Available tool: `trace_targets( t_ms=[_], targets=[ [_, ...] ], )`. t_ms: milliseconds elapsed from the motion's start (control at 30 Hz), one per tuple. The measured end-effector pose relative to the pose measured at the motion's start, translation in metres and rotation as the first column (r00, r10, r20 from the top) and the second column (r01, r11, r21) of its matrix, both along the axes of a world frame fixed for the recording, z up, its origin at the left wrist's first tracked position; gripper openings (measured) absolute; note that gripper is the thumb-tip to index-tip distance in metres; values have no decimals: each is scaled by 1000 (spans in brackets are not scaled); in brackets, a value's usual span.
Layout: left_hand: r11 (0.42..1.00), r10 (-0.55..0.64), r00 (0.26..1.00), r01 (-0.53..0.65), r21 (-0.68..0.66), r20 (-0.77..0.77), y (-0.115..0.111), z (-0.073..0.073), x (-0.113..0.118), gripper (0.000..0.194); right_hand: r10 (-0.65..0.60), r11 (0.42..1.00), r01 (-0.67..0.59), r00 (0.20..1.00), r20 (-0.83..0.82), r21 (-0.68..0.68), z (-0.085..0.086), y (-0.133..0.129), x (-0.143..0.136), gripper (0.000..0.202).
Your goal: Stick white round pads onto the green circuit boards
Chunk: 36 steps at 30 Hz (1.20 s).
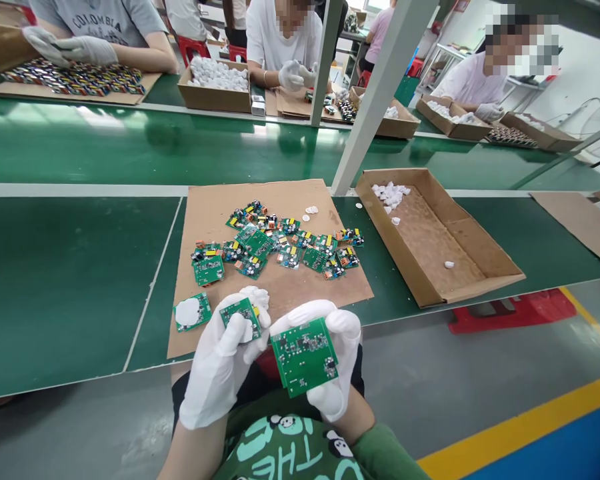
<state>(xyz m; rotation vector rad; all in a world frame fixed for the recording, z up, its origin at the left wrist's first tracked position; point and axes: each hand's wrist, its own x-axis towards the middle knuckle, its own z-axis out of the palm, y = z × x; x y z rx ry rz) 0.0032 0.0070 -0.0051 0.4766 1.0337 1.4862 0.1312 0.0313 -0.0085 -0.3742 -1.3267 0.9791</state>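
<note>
White gloves cover both my hands. My left hand is closed on a small green circuit board, its thumb pressed over the board's lower part. In my right hand is a larger piece, a green circuit board with its soldered side toward me; a second board edge shows at its left, so there may be more than one. Just left of my left hand, a board with a white round disc on it lies on the cardboard sheet. Several loose circuit boards are heaped beyond my hands.
A shallow cardboard box with a few white caps stands at the right. White discs lie near the sheet's back edge. A slanted metal post rises behind the green table. Gloved co-workers sit across the green belt.
</note>
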Motion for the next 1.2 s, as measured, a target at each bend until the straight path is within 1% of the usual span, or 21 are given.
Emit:
trace_targets(
  t_ms=[133, 233, 333, 400, 467, 533, 600, 700, 767, 833, 867, 900, 933, 967, 1000, 1033, 1067, 1100, 1133, 1167, 1200],
  targets=[
    [1000, -20, 1000, 20, 17, 12, 2, 0, 1, 28, 59, 998, -58, 995, -78, 5, 2, -2, -2, 46],
    [999, -36, 999, 36, 34, -12, 3, 0, 0, 27, 50, 999, -50, 997, -62, -7, 1, -2, -1, 45],
    [998, -65, 998, 66, 22, -23, 3, -1, -1, 31, 27, 999, -27, 998, 51, 17, -4, 7, 10, 43],
    [996, -81, 996, 81, 22, 30, 4, -1, -2, 37, 9, 998, -22, 971, 237, 56, -9, 19, 21, 43],
    [995, -99, 989, 97, 25, 112, 4, 0, -3, 42, -65, 994, 19, 887, 457, 104, -14, 33, 30, 43],
    [996, -85, 984, 83, 19, 158, 5, 2, -4, 43, -205, 974, 103, 780, 592, 202, -19, 44, 35, 43],
    [999, -50, 989, 49, 16, 139, 6, 3, -5, 41, -318, 943, 167, 713, 625, 289, -23, 50, 37, 42],
    [998, -31, 996, 26, 57, 87, 6, 5, -8, 32, -419, 903, 227, 652, 632, 364, -28, 56, 37, 41],
    [994, -67, 994, 59, 93, 86, 4, 7, -11, 31, -470, 879, 231, 565, 678, 418, -32, 61, 38, 41],
    [990, -117, 987, 106, 94, 113, 2, 9, -13, 32, -490, 869, 207, 472, 732, 449, -34, 65, 39, 41],
    [988, -139, 982, 128, 86, 131, 1, 10, -14, 33, -493, 869, 203, 444, 748, 452, -34, 65, 40, 43],
    [987, -155, 977, 145, 74, 146, -1, 11, -15, 34, -495, 868, 211, 435, 752, 449, -33, 65, 41, 45],
    [985, -167, 974, 159, 59, 155, -2, 12, -15, 34, -496, 868, 231, 447, 744, 440, -30, 64, 41, 48],
    [984, -175, 972, 170, 47, 157, -3, 13, -15, 34, -490, 872, 257, 481, 727, 417, -27, 61, 41, 50],
    [984, -180, 972, 176, 39, 151, -4, 13, -14, 34, -459, 888, 273, 534, 710, 370, -23, 57, 41, 50],
    [982, -188, 972, 185, 37, 137, -5, 12, -13, 35, -395, 918, 261, 604, 692, 297, -19, 52, 40, 48],
    [980, -197, 973, 194, 40, 120, -5, 12, -11, 35, -299, 954, 214, 674, 676, 208, -15, 47, 38, 48],
    [978, -209, 973, 205, 47, 102, -6, 12, -9, 37, -185, 983, 138, 725, 663, 123, -12, 43, 35, 51],
    [975, -219, 972, 215, 50, 89, -6, 11, -8, 40, -83, 996, 53, 754, 652, 65, -9, 39, 33, 57],
    [974, -224, 971, 221, 49, 81, -7, 11, -6, 43, -13, 999, -19, 768, 641, 43, -8, 36, 29, 63],
    [974, -226, 971, 223, 43, 75, -7, 10, -5, 45, 18, 996, -66, 777, 629, 53, -7, 35, 26, 66]
  ],
)
